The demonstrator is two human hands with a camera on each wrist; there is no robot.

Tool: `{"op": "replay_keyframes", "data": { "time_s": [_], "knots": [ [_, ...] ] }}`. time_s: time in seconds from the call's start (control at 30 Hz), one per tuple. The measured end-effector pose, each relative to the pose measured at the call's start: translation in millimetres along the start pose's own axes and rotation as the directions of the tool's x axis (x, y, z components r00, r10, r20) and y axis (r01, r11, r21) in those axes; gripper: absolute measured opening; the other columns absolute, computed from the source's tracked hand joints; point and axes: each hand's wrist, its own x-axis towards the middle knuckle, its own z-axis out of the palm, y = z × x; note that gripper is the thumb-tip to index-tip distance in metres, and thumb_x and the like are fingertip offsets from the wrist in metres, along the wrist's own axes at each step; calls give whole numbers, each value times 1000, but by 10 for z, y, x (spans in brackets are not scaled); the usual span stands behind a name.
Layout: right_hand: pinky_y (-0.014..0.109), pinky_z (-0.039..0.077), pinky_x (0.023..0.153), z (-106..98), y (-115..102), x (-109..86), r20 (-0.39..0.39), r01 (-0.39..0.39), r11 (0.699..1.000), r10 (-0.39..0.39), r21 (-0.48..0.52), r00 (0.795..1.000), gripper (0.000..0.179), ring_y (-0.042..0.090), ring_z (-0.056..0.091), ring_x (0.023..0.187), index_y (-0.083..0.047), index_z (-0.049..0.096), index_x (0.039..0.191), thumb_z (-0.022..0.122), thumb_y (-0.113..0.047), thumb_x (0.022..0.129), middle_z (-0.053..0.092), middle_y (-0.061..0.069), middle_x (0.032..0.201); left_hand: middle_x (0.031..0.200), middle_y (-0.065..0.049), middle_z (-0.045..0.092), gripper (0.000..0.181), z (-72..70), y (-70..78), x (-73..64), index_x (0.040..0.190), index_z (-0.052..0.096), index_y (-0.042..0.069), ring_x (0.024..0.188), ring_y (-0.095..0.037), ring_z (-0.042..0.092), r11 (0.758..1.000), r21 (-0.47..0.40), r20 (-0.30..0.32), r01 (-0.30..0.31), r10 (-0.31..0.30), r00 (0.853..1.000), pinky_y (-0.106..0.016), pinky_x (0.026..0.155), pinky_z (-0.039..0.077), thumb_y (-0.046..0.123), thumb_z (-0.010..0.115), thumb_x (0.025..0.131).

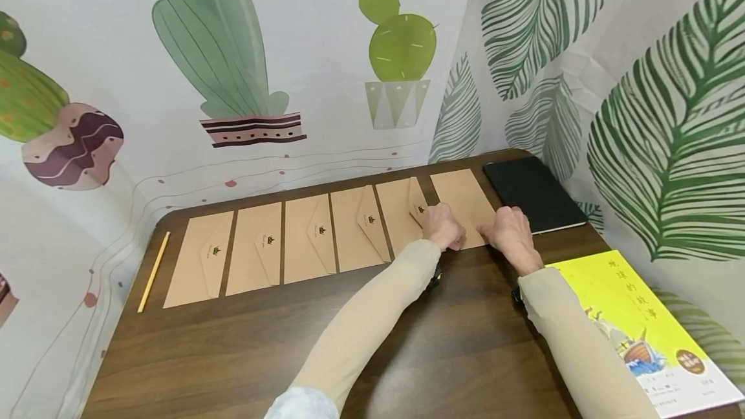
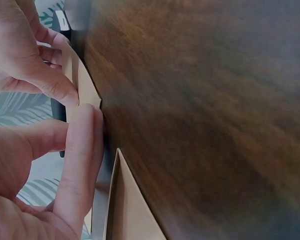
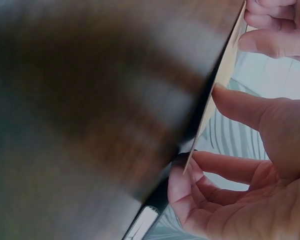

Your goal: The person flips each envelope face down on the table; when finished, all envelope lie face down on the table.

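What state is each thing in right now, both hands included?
Rightmost envelope: near edge held by both hands; no flap visible in the head view.
Left hand: pinching that edge toward its left end.
Right hand: pinching it toward its right end.
Other five envelopes: lying in a row, flaps folded over; cannot tell whether sealed.
Black notebook: closed.
Yellow book: closed, lying flat.
Pencil: lying flat.

Reaches left forearm (image 1: 372, 315) toward one o'clock and right forearm (image 1: 576, 328) toward eleven, sleeved to left wrist (image 1: 435, 246) and right wrist (image 1: 528, 264). Holds left hand (image 1: 445, 226) and right hand (image 1: 511, 233) near each other, between three and four o'clock of centre in the head view. Extends two left fingers (image 2: 79, 160) side by side toward twelve in the left wrist view. Points right thumb (image 3: 245, 107) toward ten in the right wrist view, above curled right fingers (image 3: 185, 195). Pinches with both.
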Motion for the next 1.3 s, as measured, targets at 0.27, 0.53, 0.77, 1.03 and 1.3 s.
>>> {"op": "replay_keyframes", "data": {
  "time_s": [0.27, 0.53, 0.77, 1.03, 1.3],
  "knots": [
    [60, 57, 78, -216, -238, -269, 19, -4, 1000, 4, -15, 1000, 51, 54, 65, 89, 17, 73, 103, 74, -32, 91, 62, 38, 104, 43, -2, 64, 19, -5, -50, -36, 65, 71, 7, 31, -9, 61, 997, -64, 45, -32, 35, 998, -26, 40, 54, 2, 79, 81],
    [67, 55, 99, -455, -698, -710, -106, 81, 987, -67, 135, 992, 54, 60, 64, 114, 16, 66, 132, 75, -25, 96, 64, 40, 125, 95, -15, 82, 38, -445, 0, -382, 132, 70, -1, 51, -16, 75, 935, -354, 60, -24, 48, 997, -26, 63, 65, 9, 80, 97],
    [56, 59, 93, -273, -1034, -832, -96, 181, 964, -165, 193, 982, 53, 44, 69, 109, 10, 70, 130, 82, -26, 93, 71, 28, 116, 97, -28, 80, 33, -993, -34, -807, 133, 65, -4, 47, -10, 65, 901, -431, 63, -43, 77, 995, -42, 74, 69, 2, 73, 102],
    [36, 36, 61, 256, -989, -572, -29, 260, 951, -259, 165, 965, 40, 25, 49, 73, -13, 55, 72, 87, -32, 88, 52, 8, 81, 88, -25, 81, 30, -1251, -205, -990, 131, 67, -2, 49, -10, 69, 889, -448, 36, -89, 118, 992, -42, 72, 68, 2, 69, 101],
    [40, 47, 61, 221, -1154, -597, 107, 181, 975, -195, 128, 975, 36, 31, 58, 75, 0, 71, 88, 85, -33, 88, 63, 19, 96, 99, -32, 80, 36, -1371, -520, -1087, 135, 65, -6, 55, -14, 74, 896, -434, 7, -88, 101, 995, -44, 73, 68, 1, 68, 100]
  ]
}}
